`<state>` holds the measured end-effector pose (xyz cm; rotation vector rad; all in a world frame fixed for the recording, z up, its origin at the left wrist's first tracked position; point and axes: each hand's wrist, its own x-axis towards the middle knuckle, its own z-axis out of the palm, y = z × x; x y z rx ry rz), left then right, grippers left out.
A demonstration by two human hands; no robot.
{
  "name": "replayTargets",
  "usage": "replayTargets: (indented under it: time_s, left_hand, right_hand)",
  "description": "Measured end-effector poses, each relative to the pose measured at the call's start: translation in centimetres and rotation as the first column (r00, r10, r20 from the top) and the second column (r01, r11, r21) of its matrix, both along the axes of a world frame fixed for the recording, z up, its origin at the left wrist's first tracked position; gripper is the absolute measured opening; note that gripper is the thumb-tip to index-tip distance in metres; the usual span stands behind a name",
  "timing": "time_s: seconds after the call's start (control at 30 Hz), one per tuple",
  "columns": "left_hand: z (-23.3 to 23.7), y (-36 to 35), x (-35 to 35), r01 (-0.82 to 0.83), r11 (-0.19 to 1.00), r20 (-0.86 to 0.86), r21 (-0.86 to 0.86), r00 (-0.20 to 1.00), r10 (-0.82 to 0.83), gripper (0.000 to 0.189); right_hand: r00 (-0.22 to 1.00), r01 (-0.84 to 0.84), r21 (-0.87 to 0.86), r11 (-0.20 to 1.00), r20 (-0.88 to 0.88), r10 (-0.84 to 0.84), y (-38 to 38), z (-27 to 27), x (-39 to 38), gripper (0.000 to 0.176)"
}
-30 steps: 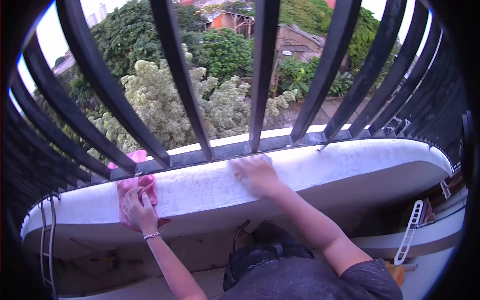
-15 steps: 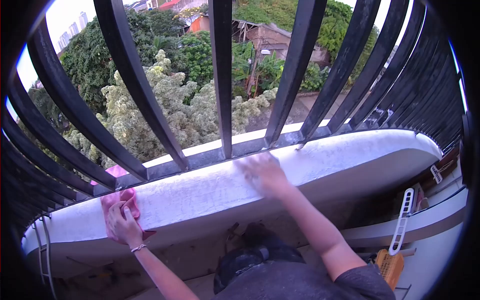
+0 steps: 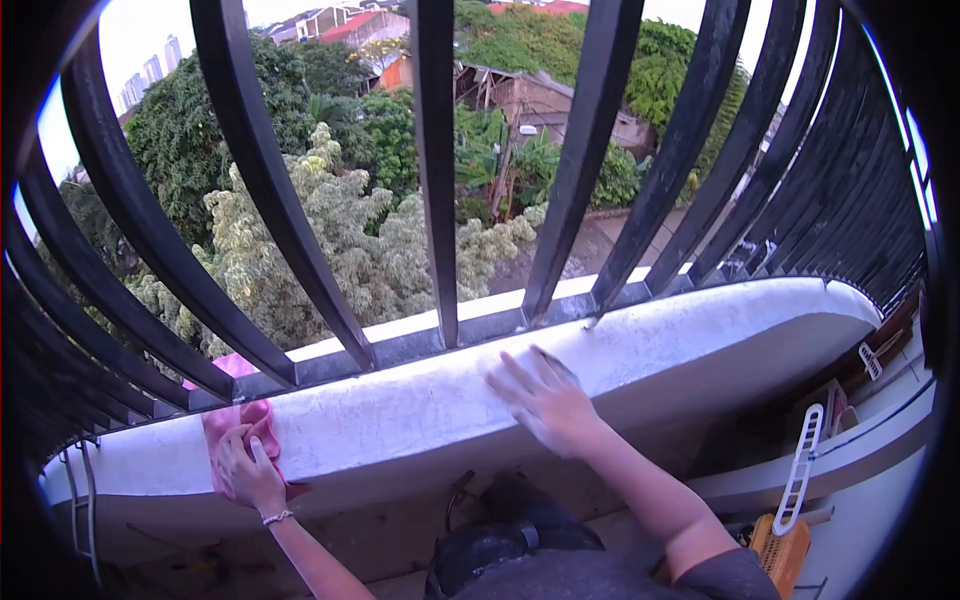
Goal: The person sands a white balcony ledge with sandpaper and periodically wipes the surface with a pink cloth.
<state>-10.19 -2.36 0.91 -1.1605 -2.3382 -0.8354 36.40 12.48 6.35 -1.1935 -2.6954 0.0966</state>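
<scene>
A pink cloth (image 3: 240,475) lies across the left part of a white ledge (image 3: 400,415), its lower corner hanging past the ledge's near edge and its upper part showing beyond the railing's bottom bar (image 3: 408,347) at the far edge. The left hand (image 3: 250,470) rests on the cloth at the near edge, fingers bent close together and thumb alongside a raised fold; whether its grip pinches that fold or only presses on it, I cannot tell. A pale bracelet (image 3: 277,517) circles the left wrist. The right hand (image 3: 550,400) is palm down over the middle of the ledge, well apart from the cloth, its grip spread with the fingers fanned toward the far edge. A small dark piece (image 3: 556,366) shows just beside those fingers, too covered to identify. Black upright bars (image 3: 436,180) rise along the far edge, with a pale-leaved tree (image 3: 345,230) and a brick building (image 3: 535,100) visible between them. Below the ledge's left end stands a ladder-like metal frame (image 3: 92,500). Beyond the near edge, toward the right, are a white slotted strip (image 3: 800,470), tilted, and an orange crate (image 3: 783,555) near its lower end. The person's dark shirt (image 3: 590,578) fills the bottom middle.
</scene>
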Motion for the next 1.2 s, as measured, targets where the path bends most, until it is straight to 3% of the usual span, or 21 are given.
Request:
replayTargets:
  time_s: [0.03,0.13,0.17,0.3,0.4,0.43,0.53,0.6,0.63,0.73,0.77,0.83,0.9,1.03,1.13,1.2]
  left_hand:
    - [-0.2,0.0,-0.1,-0.009,1.0,-0.026,-0.005,1.0,0.009,0.019]
    - [0.6,0.3,0.5,-0.046,0.998,0.019,-0.032,0.999,0.046,0.02]
    - [0.6,0.2,0.4,-0.045,0.998,0.029,-0.036,0.999,0.046,0.02]
    - [0.7,0.5,0.5,-0.035,0.999,0.039,-0.026,0.999,0.036,0.019]
    - [0.5,0.4,-0.1,-0.005,1.0,0.025,-0.011,1.0,0.005,0.018]
    - [0.4,0.2,-0.1,0.003,1.0,0.028,-0.009,1.0,-0.003,0.018]
    - [1.0,0.2,0.4,0.007,1.0,0.032,-0.026,0.999,-0.006,0.018]
    - [0.9,0.3,0.3,0.005,0.999,0.027,-0.032,1.0,-0.004,0.019]
    - [0.9,0.3,0.2,-0.002,0.999,0.011,-0.033,1.0,0.003,0.02]
    - [0.1,-0.1,-0.4,-0.037,0.992,-0.048,-0.119,0.998,0.031,0.034]
    - [0.2,-0.1,-0.3,-0.055,0.989,-0.076,-0.137,0.996,0.045,0.038]
    - [-0.4,-0.3,-0.9,-0.079,0.965,-0.065,-0.249,0.996,0.065,0.054]
    - [-1.1,-0.3,-1.4,-0.088,0.954,-0.069,-0.286,0.995,0.071,0.054]
    - [-0.8,0.0,-1.6,-0.092,0.937,-0.075,-0.336,0.995,0.07,0.056]
    - [-0.3,0.1,-0.8,-0.126,0.885,-0.104,-0.449,0.991,0.088,0.058]
    - [-0.7,0.4,-0.9,-0.167,0.851,-0.169,-0.497,0.981,0.094,0.059]
  right_hand:
    - [0.995,0.004,-0.077,0.997,0.095,0.004,-0.8,0.5,1.5,0.061]
    - [0.996,0.033,-0.072,0.997,0.089,-0.026,1.4,0.3,4.2,0.059]
    - [0.997,0.07,-0.099,0.993,0.039,-0.067,2.5,0.5,3.8,0.057]
    - [0.954,0.266,-0.308,0.913,0.222,-0.202,5.3,0.5,-2.0,0.057]
    - [0.996,-0.066,-0.024,0.998,0.065,0.067,1.2,0.3,-1.7,0.058]
    - [0.994,-0.092,-0.071,0.993,0.058,0.096,-0.1,0.5,-0.4,0.057]
    - [0.986,-0.041,0.026,0.999,0.165,0.036,1.3,0.0,4.1,0.057]
    - [0.989,0.144,-0.041,0.989,0.031,-0.143,4.1,-0.4,5.8,0.056]
    - [0.979,0.198,-0.072,0.977,0.055,-0.195,4.5,-0.4,5.4,0.057]
    - [0.972,0.209,-0.039,0.977,0.114,-0.203,3.6,-0.8,1.1,0.058]
    - [0.985,0.158,0.024,0.987,0.064,-0.159,2.2,-1.2,-0.2,0.059]
    - [0.998,0.059,-0.024,0.998,0.029,-0.059,0.1,-0.8,-0.4,0.059]
    - [0.999,-0.012,-0.028,1.0,0.039,0.013,-0.8,0.2,0.1,0.059]
    - [0.998,0.049,0.018,0.999,0.026,-0.05,1.8,-0.6,2.9,0.058]
    - [0.977,0.214,-0.097,0.972,0.031,-0.212,4.8,-0.7,0.9,0.057]
    - [0.956,0.266,-0.347,0.899,0.214,-0.2,6.5,1.1,-3.9,0.055]
